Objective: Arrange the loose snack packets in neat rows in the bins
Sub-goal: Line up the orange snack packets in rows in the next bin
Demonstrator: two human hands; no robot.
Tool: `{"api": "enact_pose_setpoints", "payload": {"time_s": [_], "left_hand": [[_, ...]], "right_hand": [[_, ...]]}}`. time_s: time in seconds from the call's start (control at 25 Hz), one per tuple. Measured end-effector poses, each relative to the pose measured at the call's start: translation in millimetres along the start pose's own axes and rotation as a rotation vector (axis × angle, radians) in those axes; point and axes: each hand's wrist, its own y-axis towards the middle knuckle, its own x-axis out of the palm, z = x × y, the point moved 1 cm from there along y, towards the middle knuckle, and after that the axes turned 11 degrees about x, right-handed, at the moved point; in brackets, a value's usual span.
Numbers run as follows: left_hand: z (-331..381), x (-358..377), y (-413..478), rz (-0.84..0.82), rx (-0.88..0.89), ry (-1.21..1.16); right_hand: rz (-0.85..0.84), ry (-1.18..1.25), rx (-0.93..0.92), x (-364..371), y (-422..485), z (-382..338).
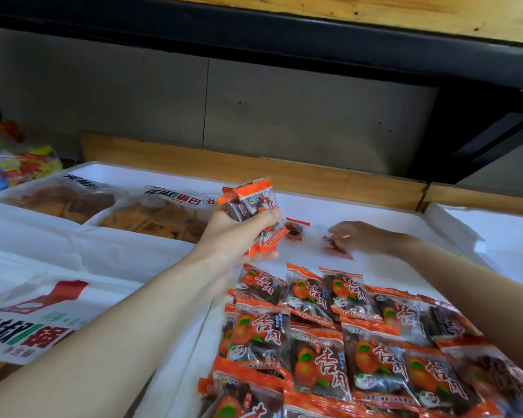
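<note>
My left hand [239,236] grips a small stack of orange-edged snack packets [255,211], held upright above the white foam bin [375,215]. Further right, my right hand [357,236] reaches to the bin's floor, its fingers on a loose packet [337,250]. Another loose packet [295,229] lies between the two hands. Several packets of the same kind lie in overlapping rows [344,336] in the near part of the bin, under my right forearm.
To the left, a second white bin [43,212] holds large bags of brown crisps [151,217]. A printed bag [34,321] lies at the near left. Colourful wrapped sweets [12,164] sit at the far left. A wooden ledge [254,170] runs behind the bins.
</note>
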Motion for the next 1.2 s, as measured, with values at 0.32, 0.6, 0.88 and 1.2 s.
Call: {"api": "enact_pose_setpoints", "payload": {"time_s": [0.32,0.6,0.88,1.2], "left_hand": [[-0.6,0.3,-1.5,-0.007,-0.014,0.002],[-2.5,-6.2,2.8,0.012,-0.046,-0.002],[-2.2,-11.4,3.0,0.036,-0.088,-0.007],[11.1,-1.5,-5.9,-0.121,-0.084,-0.015]], "right_hand": [[-0.213,-0.141,-0.086,12.0,-15.9,-29.8],[0.001,-0.234,-0.134,9.2,-28.5,-57.1],[-0.136,0.772,-0.339,-24.9,-90.3,-93.4],[-0.09,0.593,-0.38,-26.2,-112.8,-121.2]]}}
